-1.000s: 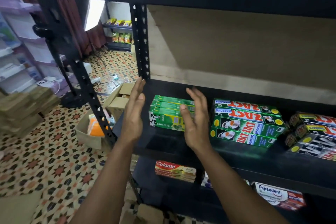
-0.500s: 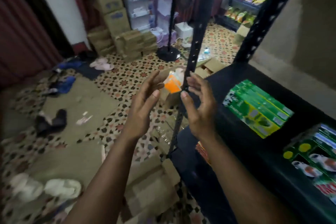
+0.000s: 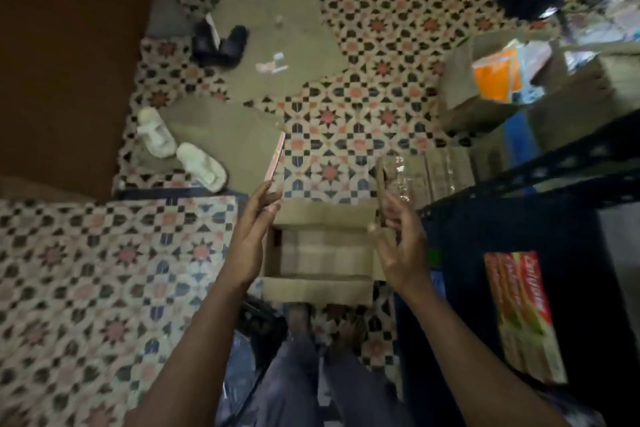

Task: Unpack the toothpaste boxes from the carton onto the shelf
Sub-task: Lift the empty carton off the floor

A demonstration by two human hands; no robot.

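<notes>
An open brown carton point(image 3: 318, 289) stands on the patterned floor right below me, its flaps spread, with pale box tops showing inside, blurred. My left hand point(image 3: 251, 239) hovers over the carton's left edge, fingers apart, holding nothing. My right hand point(image 3: 401, 243) hovers over its right edge, also empty with fingers spread. At the right, the black shelf point(image 3: 540, 184) carries a stack of red and green Colgate toothpaste boxes point(image 3: 523, 315) on a lower level.
Flattened cardboard sheets point(image 3: 277, 45) and white sandals point(image 3: 180, 149) lie on the floor ahead; black sandals point(image 3: 220, 42) farther off. Another carton point(image 3: 460, 97) holding orange packets stands at the upper right, next to a wrapped cardboard bundle point(image 3: 426, 170). My legs point(image 3: 311, 367) stand just behind the carton.
My view has swung from the shelf with green toothpaste boxes down to the floor. Both empty hands have moved from the shelf to above the open carton.
</notes>
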